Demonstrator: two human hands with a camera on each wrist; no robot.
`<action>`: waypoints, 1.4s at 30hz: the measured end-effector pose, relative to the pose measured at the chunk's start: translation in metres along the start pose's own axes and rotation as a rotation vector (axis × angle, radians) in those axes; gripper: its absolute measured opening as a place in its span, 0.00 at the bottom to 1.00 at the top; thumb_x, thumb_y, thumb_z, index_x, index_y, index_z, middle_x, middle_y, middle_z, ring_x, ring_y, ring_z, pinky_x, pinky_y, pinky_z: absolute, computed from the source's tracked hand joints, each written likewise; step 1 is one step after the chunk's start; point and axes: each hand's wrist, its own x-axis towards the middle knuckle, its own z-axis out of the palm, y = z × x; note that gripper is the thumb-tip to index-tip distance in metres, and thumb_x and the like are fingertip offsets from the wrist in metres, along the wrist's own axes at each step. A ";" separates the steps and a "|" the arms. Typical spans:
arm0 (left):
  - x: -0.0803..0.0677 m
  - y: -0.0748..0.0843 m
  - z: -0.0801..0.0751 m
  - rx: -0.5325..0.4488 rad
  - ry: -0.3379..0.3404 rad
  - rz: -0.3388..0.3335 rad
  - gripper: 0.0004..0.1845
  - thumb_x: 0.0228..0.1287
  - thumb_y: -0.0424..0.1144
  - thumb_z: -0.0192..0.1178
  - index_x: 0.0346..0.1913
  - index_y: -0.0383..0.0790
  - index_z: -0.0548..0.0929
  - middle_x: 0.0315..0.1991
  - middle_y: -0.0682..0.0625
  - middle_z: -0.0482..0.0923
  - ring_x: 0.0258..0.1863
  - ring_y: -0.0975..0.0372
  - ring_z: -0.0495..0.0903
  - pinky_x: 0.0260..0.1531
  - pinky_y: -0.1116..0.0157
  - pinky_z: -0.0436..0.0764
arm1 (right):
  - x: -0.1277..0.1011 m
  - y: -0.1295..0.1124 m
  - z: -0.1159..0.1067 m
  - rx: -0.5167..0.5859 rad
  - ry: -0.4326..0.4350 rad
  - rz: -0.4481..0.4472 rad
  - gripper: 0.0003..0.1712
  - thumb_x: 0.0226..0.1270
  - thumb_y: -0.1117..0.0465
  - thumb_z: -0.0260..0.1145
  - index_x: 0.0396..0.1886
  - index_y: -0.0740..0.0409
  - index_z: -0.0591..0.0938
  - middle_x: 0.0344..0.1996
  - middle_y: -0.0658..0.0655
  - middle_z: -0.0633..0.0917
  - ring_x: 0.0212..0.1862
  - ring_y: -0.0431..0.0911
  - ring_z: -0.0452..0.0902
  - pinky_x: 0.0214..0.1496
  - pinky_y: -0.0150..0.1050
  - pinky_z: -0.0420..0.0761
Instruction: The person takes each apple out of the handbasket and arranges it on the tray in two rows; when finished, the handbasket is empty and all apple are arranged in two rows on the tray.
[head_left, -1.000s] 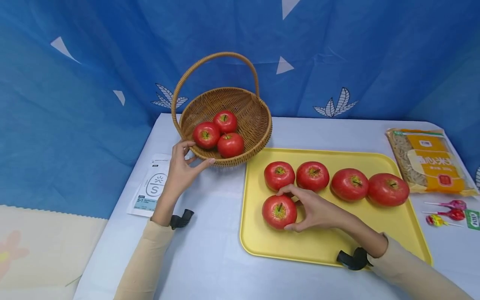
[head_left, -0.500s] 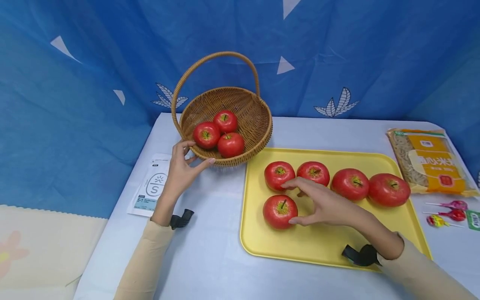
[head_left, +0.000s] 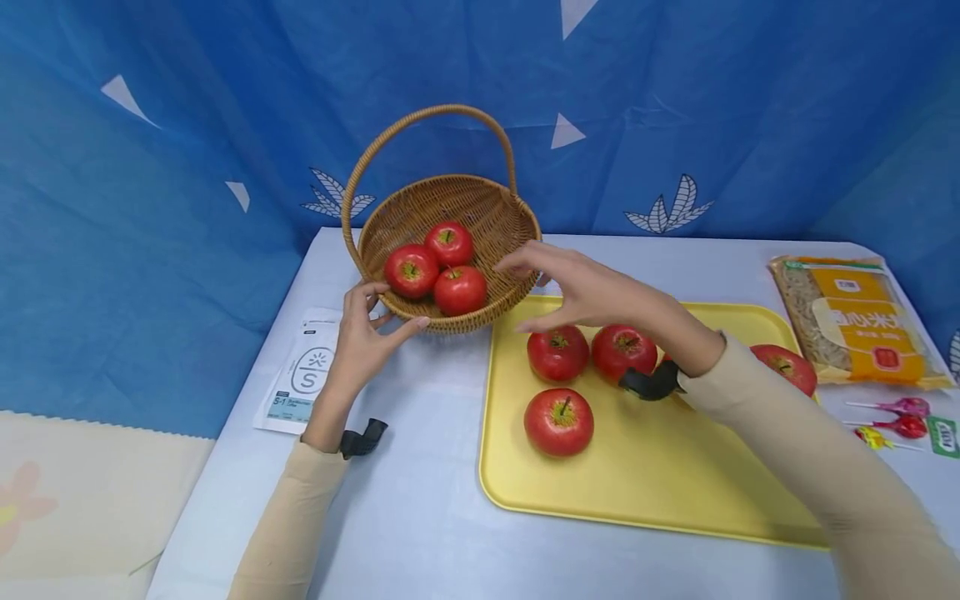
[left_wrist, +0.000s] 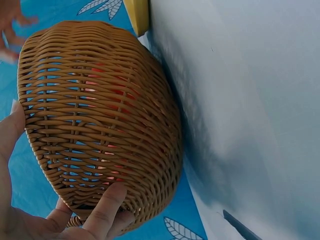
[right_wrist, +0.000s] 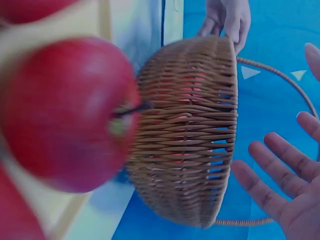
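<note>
A brown wicker basket [head_left: 517, 218] with an arched handle is tilted toward me and holds three red apples [head_left: 460, 290]. My left hand [head_left: 365, 337] grips its near left rim; in the left wrist view, fingers lie against the weave and the thumb is at the rim. Over the basket's right rim hovers my right hand [head_left: 592, 287], fingers spread, holding nothing. Below it, a yellow tray [head_left: 637, 492] carries several more red apples, one apple [head_left: 558, 422] standing nearest me. My right forearm partly hides the apples at the tray's right.
Left of the basket, a white pouch [head_left: 306, 375] lies partly under my left hand. A bag of dry food [head_left: 862, 325] in orange packaging lies right of the tray, with several lollipops [head_left: 903, 427] before it. A blue curtain [head_left: 675, 100] hangs behind the table.
My right hand has left the front apple on the tray and moved up and left to the basket's right rim. That apple stays on the tray. The left hand has not moved.
</note>
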 end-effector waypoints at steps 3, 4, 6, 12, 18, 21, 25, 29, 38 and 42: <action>0.000 -0.001 0.000 -0.001 0.000 0.002 0.42 0.54 0.50 0.74 0.64 0.36 0.62 0.70 0.37 0.54 0.73 0.44 0.59 0.59 0.51 0.79 | 0.034 0.007 0.000 -0.052 -0.016 -0.019 0.42 0.53 0.46 0.77 0.65 0.53 0.72 0.61 0.52 0.76 0.63 0.47 0.70 0.63 0.48 0.77; 0.000 -0.001 0.000 -0.001 0.000 0.002 0.42 0.54 0.50 0.74 0.64 0.36 0.62 0.70 0.37 0.54 0.73 0.44 0.59 0.59 0.51 0.79 | 0.045 0.010 0.000 -0.067 -0.027 -0.020 0.42 0.53 0.45 0.77 0.65 0.54 0.72 0.61 0.52 0.76 0.63 0.47 0.69 0.64 0.48 0.76; 0.000 -0.001 0.000 -0.003 0.000 0.003 0.42 0.54 0.50 0.74 0.64 0.36 0.62 0.71 0.37 0.53 0.73 0.44 0.59 0.59 0.51 0.78 | 0.065 0.014 0.002 -0.095 -0.057 -0.007 0.42 0.53 0.43 0.76 0.66 0.53 0.72 0.62 0.53 0.75 0.62 0.47 0.70 0.63 0.47 0.76; 0.000 -0.002 0.000 -0.018 -0.010 0.013 0.41 0.55 0.49 0.73 0.64 0.36 0.62 0.71 0.36 0.52 0.73 0.44 0.58 0.60 0.50 0.78 | 0.106 0.033 0.013 -0.137 -0.225 0.083 0.43 0.54 0.41 0.75 0.68 0.47 0.70 0.68 0.57 0.69 0.71 0.54 0.61 0.70 0.53 0.70; 0.001 -0.001 0.001 -0.014 -0.018 0.012 0.42 0.55 0.50 0.73 0.65 0.35 0.62 0.70 0.38 0.54 0.73 0.45 0.58 0.60 0.52 0.78 | 0.123 0.046 0.024 -0.155 -0.354 0.131 0.39 0.56 0.45 0.75 0.65 0.48 0.72 0.65 0.55 0.71 0.68 0.52 0.63 0.71 0.50 0.68; 0.000 -0.001 0.001 -0.005 -0.020 0.011 0.42 0.55 0.50 0.73 0.65 0.35 0.62 0.70 0.38 0.54 0.73 0.44 0.58 0.60 0.52 0.78 | 0.126 0.049 0.030 -0.159 -0.378 0.130 0.37 0.57 0.47 0.75 0.64 0.46 0.73 0.66 0.53 0.71 0.69 0.51 0.63 0.72 0.49 0.67; 0.000 -0.001 0.000 0.001 -0.014 0.010 0.42 0.54 0.51 0.73 0.64 0.36 0.62 0.70 0.38 0.54 0.73 0.44 0.59 0.60 0.52 0.79 | 0.131 0.048 0.038 -0.173 -0.422 0.147 0.35 0.58 0.49 0.75 0.64 0.44 0.72 0.68 0.56 0.68 0.70 0.52 0.62 0.72 0.50 0.67; 0.001 0.000 0.000 -0.001 -0.008 0.021 0.43 0.54 0.51 0.73 0.64 0.36 0.62 0.71 0.37 0.53 0.73 0.44 0.59 0.60 0.52 0.79 | 0.133 0.047 0.041 -0.203 -0.454 0.169 0.34 0.58 0.50 0.75 0.63 0.44 0.72 0.70 0.59 0.64 0.72 0.53 0.59 0.72 0.52 0.68; 0.002 -0.002 0.001 -0.004 -0.012 0.024 0.43 0.54 0.52 0.73 0.65 0.37 0.63 0.69 0.41 0.56 0.72 0.46 0.61 0.60 0.53 0.79 | 0.123 0.046 0.026 -0.178 -0.340 0.112 0.33 0.55 0.51 0.76 0.60 0.44 0.75 0.65 0.56 0.70 0.69 0.53 0.62 0.67 0.51 0.73; 0.002 -0.001 0.000 0.005 -0.007 0.020 0.43 0.53 0.52 0.73 0.65 0.38 0.63 0.69 0.41 0.56 0.72 0.46 0.61 0.59 0.53 0.80 | 0.107 0.033 0.006 -0.133 -0.197 0.046 0.34 0.52 0.50 0.78 0.60 0.46 0.75 0.59 0.55 0.71 0.61 0.50 0.68 0.62 0.48 0.78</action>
